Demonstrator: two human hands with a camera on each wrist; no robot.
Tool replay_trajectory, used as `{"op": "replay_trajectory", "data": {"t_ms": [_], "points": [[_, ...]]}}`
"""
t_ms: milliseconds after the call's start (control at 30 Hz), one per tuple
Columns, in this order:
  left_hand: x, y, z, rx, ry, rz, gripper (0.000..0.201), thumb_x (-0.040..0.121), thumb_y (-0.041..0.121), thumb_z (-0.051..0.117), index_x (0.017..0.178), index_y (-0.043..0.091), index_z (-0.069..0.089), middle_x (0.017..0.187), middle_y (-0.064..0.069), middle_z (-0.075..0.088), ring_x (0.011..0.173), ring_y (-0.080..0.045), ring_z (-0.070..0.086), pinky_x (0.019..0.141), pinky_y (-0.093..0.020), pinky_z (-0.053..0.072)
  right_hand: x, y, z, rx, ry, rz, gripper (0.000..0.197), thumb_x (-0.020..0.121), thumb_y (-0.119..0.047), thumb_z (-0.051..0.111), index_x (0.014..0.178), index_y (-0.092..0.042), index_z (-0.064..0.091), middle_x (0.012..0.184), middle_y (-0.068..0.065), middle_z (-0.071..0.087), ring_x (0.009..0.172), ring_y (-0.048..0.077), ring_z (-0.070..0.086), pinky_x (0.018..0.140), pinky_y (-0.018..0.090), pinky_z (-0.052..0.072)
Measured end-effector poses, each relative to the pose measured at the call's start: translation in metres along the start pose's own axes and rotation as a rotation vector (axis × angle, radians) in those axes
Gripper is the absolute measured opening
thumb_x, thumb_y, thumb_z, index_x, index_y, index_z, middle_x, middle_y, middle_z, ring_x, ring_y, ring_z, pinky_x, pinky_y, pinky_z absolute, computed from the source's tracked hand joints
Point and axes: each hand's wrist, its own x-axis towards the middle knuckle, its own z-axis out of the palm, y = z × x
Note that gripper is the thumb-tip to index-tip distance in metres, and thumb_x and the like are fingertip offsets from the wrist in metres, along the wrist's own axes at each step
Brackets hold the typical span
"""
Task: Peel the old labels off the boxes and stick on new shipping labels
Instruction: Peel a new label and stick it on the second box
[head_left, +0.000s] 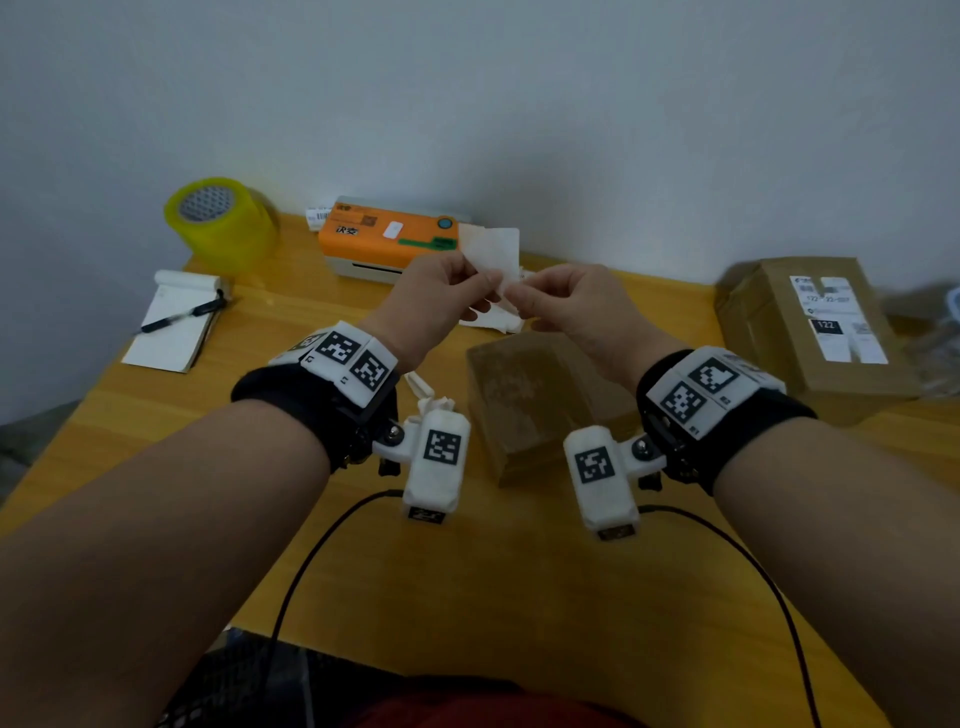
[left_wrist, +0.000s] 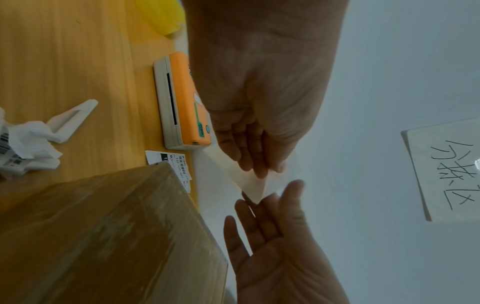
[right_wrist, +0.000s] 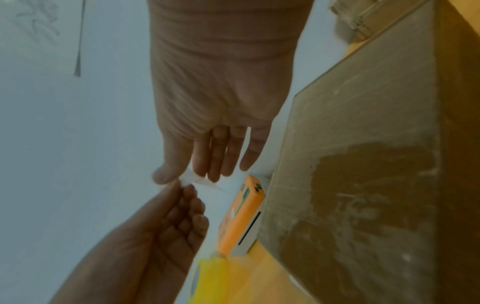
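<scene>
A white label sheet (head_left: 494, 248) is held up in the air over the back of the table. My left hand (head_left: 483, 283) pinches its lower left part. My right hand (head_left: 511, 296) pinches the sheet's lower corner between thumb and fingers. In the left wrist view the label (left_wrist: 253, 185) sticks out from under my left fingers (left_wrist: 257, 164), and the right fingers meet its tip. In the right wrist view the label (right_wrist: 200, 181) sits between my right thumb and fingers. Below the hands stands a brown box (head_left: 524, 395) whose top shows torn label residue.
A second brown box (head_left: 810, 332) with a printed label stands at the right. An orange label printer (head_left: 389, 234) sits against the wall, a yellow tape roll (head_left: 218, 218) at the back left, a notepad with pen (head_left: 176, 322) on the left. Crumpled peeled labels (head_left: 434, 402) lie near the centre box.
</scene>
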Motion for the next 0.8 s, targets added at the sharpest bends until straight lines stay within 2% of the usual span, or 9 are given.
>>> {"op": "replay_trajectory", "data": {"t_ms": [100,267,367,467,600,700,800], "points": [[0.0,0.001,0.001,0.012,-0.002,0.0,0.02,0.095,0.019,0.053,0.096,0.001,0.063,0.077,0.002,0.063,0.068,-0.003,0.058,0.064,-0.013,0.05,-0.002,0.002,0.005,-0.003,0.035,-0.035,0.011,0.082,-0.028,0.072,0.08,-0.017,0.071,0.078,0.009,0.065,0.071,0.017,0.055,0.072,0.035,0.049],[0.001,-0.001,0.004,0.011,-0.032,-0.003,0.018,0.093,0.022,0.057,0.089,0.006,0.065,0.076,0.001,0.064,0.071,-0.006,0.059,0.065,-0.015,0.05,-0.002,0.001,0.009,-0.004,0.073,-0.068,0.011,0.083,-0.019,0.072,0.077,-0.013,0.066,0.07,-0.003,0.061,0.063,0.003,0.055,0.065,0.02,0.046],[0.001,-0.002,0.004,-0.008,-0.075,-0.044,0.02,0.095,0.02,0.053,0.097,0.003,0.064,0.078,0.002,0.063,0.068,-0.002,0.058,0.064,-0.013,0.049,-0.001,0.003,0.009,-0.02,0.046,-0.065,0.011,0.083,-0.017,0.072,0.074,-0.015,0.065,0.069,-0.001,0.061,0.064,0.007,0.055,0.066,0.023,0.047],[0.0,-0.001,0.001,0.026,-0.155,-0.044,0.024,0.098,0.02,0.048,0.104,0.0,0.061,0.081,0.0,0.061,0.071,-0.003,0.057,0.065,-0.014,0.048,-0.001,0.003,0.005,0.062,-0.028,-0.025,0.013,0.085,-0.012,0.068,0.073,-0.014,0.061,0.07,0.0,0.061,0.066,0.01,0.054,0.067,0.026,0.048],[0.001,0.002,-0.006,0.034,-0.248,-0.036,0.023,0.099,0.019,0.045,0.103,0.001,0.059,0.081,0.0,0.06,0.067,0.001,0.056,0.065,-0.013,0.048,0.001,0.003,0.0,0.16,-0.092,0.044,0.017,0.087,-0.009,0.064,0.072,-0.015,0.058,0.071,-0.004,0.062,0.071,0.01,0.058,0.072,0.028,0.049],[0.001,0.003,-0.007,-0.001,-0.187,-0.032,0.022,0.097,0.022,0.049,0.098,0.004,0.061,0.082,-0.001,0.063,0.069,-0.002,0.057,0.068,-0.016,0.049,0.003,0.001,0.002,0.171,-0.057,0.066,0.012,0.088,-0.016,0.064,0.077,-0.014,0.06,0.075,-0.002,0.063,0.074,0.011,0.059,0.074,0.028,0.049],[0.0,0.002,-0.003,0.018,-0.149,-0.009,0.025,0.092,0.028,0.056,0.096,0.004,0.064,0.084,-0.002,0.064,0.073,-0.005,0.058,0.068,-0.015,0.05,0.003,0.002,0.007,0.156,0.001,0.051,0.011,0.088,-0.023,0.066,0.081,-0.015,0.065,0.074,-0.004,0.066,0.074,0.009,0.06,0.072,0.026,0.05]]}}
